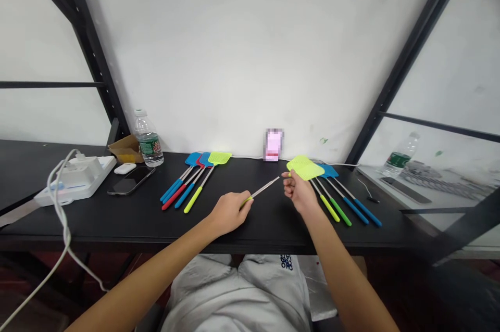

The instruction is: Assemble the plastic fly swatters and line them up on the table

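Observation:
My left hand (228,212) is closed round the yellow-green grip of a metal swatter rod (263,188), whose bare tip points up and to the right. My right hand (299,191) pinches the neck of a yellow-green swatter head (304,167), held just off the rod's tip and apart from it. Both hands hover over the middle of a black table (117,217). To the right of my right hand lie several swatters (344,202) with green and blue handles. Left of my left hand lies another group of swatters (191,186) with blue, red and yellow-green handles.
A water bottle (148,139), a small cardboard box (125,149), a white earbud case (125,168), a dark phone (130,181) and a white power strip (76,178) with cables sit at the left. A pink object (273,144) stands by the wall. Black frame struts rise at both sides.

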Available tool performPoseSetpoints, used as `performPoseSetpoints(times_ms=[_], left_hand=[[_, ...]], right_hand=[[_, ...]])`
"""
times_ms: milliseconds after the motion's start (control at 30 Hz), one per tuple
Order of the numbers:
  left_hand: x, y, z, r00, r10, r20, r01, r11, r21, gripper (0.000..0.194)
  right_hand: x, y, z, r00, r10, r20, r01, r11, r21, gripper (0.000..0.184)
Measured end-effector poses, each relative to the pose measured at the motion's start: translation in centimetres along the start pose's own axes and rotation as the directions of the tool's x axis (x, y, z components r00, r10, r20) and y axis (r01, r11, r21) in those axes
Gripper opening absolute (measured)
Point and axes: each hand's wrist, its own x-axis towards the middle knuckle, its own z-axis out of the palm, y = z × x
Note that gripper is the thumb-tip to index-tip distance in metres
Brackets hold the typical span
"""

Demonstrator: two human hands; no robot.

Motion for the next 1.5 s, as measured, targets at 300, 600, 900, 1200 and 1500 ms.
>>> performPoseSetpoints(times_ms=[300,600,900,1200,1500], left_hand=[[-0.2,-0.1,0.3,0.999,0.045,-0.004,-0.044,0.996,0.08,0.024],[-0.2,0.0,0.3,1.0,0.027,0.01,-0.027,0.994,0.102,0.024],[-0.2,-0.2,0.4,1.0,0.03,-0.002,-0.03,0.996,0.08,0.024],[-0.1,-0.1,0.3,0.999,0.034,-0.018,-0.033,0.998,0.052,0.023],[-0.2,-0.1,0.4,0.999,0.034,-0.037,-0.034,0.999,-0.009,0.023]], right_hand=[[-1.9,2.1,3.4,0.995,0.052,0.082,-0.064,0.985,0.161,0.031],[-1.9,1.9,3.4,0.997,0.049,0.061,-0.064,0.961,0.269,0.029],[-2.1,2.1,3.5,0.996,-0.078,0.044,0.069,0.981,0.184,0.035],[-2.1,2.3,3.6,0.991,-0.116,0.06,0.108,0.986,0.128,0.037],[-2.5,2.6,4.0,0.989,-0.125,0.077,0.117,0.987,0.108,0.037]])
